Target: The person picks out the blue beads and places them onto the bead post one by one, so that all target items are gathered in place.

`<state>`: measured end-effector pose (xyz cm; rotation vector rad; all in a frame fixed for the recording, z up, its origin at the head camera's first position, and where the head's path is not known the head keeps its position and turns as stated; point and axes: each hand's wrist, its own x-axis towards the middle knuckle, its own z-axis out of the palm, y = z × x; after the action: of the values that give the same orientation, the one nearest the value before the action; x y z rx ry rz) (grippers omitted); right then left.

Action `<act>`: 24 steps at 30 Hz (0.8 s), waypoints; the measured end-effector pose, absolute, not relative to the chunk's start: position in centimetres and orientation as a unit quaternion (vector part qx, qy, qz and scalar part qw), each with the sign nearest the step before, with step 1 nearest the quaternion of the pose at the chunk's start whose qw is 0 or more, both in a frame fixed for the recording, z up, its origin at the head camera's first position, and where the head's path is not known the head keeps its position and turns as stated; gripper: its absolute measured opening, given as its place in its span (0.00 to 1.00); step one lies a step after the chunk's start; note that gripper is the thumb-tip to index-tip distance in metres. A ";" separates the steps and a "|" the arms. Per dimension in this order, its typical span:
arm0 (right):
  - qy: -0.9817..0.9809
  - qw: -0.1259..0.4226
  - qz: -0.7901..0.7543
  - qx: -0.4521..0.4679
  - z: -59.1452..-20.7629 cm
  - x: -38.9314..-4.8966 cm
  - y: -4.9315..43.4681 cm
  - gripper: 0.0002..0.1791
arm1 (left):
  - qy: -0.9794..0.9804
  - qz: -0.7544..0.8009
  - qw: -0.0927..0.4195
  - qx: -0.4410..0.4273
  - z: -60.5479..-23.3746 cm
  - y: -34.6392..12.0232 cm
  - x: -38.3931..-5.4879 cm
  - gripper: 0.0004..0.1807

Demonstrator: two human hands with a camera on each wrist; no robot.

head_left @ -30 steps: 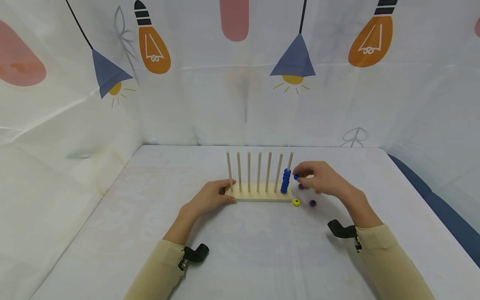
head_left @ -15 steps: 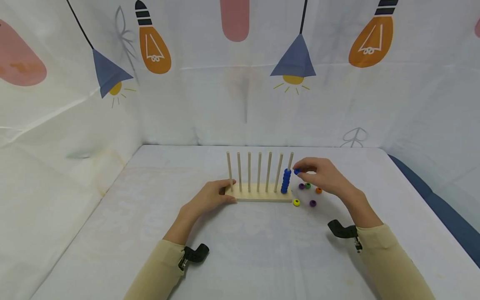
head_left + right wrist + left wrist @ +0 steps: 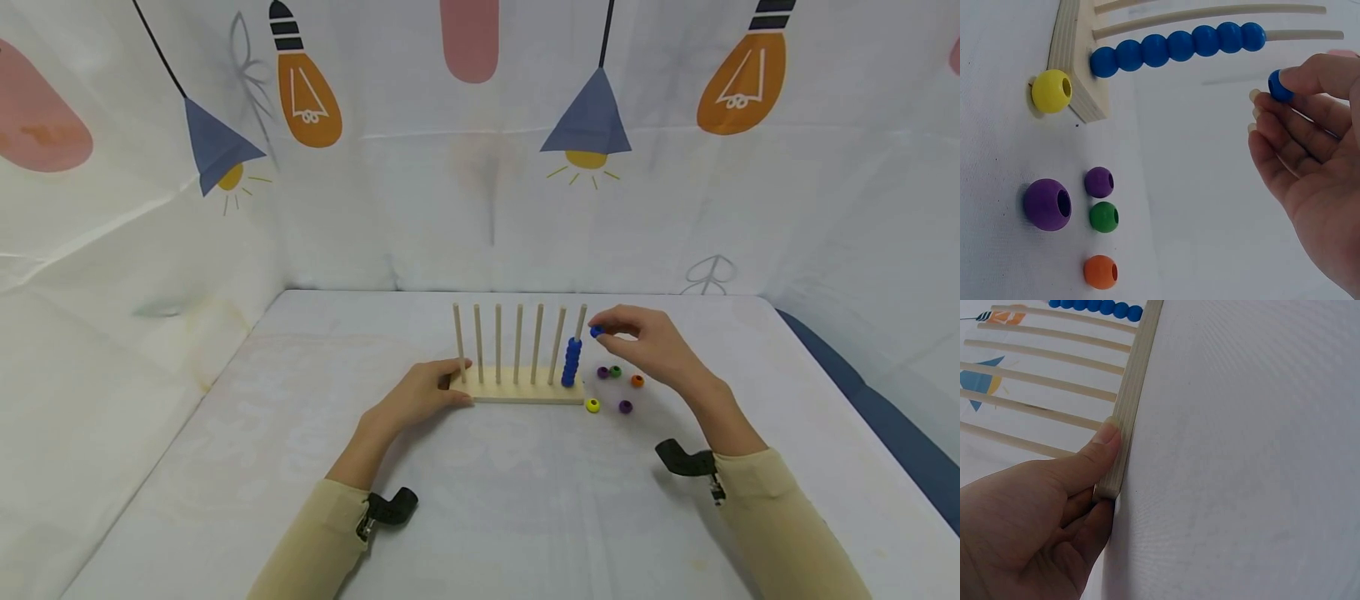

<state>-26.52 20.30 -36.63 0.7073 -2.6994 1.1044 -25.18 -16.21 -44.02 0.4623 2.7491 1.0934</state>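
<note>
A pale wooden peg rack (image 3: 517, 390) with several upright pegs stands on the table. Its rightmost peg carries a stack of blue beads (image 3: 572, 362); the other pegs are bare. At the rack's left end my left hand (image 3: 420, 396) grips the base, thumb along the front edge in the left wrist view. My right hand (image 3: 652, 346) pinches one blue bead (image 3: 1279, 86) between thumb and forefinger. That bead is off the table, just right of the rightmost peg near its upper part, apart from it.
Loose beads lie right of the rack: yellow (image 3: 592, 406), green (image 3: 615, 372), orange (image 3: 637, 381) and two purple ones, one near the rack (image 3: 603, 372), the other closer to me (image 3: 626, 407). A printed white cloth backdrop (image 3: 427, 208) hangs behind the table.
My right hand has raised the pinched blue bead from beside the stack to near the peg's upper part, uncovering the green and orange beads. My left hand stays on the rack.
</note>
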 end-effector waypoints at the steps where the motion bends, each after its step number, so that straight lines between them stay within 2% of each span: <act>1: -0.896 0.075 0.369 0.236 -36.6 -26.5 20.3 0.12 | 0.916 0.364 0.074 0.153 -44.0 -16.2 -25.2 0.36; 12: -0.880 0.135 0.388 0.240 -35.7 -26.0 20.1 0.12 | 0.915 0.366 0.082 0.150 -43.8 -16.2 -25.0 0.36; 24: -0.863 0.161 0.416 0.236 -34.6 -25.2 19.2 0.13 | 0.918 0.357 0.081 0.152 -44.0 -16.2 -25.2 0.36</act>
<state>-25.18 19.25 -34.62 0.6748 -2.4644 1.1891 -25.22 -16.25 -43.98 0.4533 2.7434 1.0681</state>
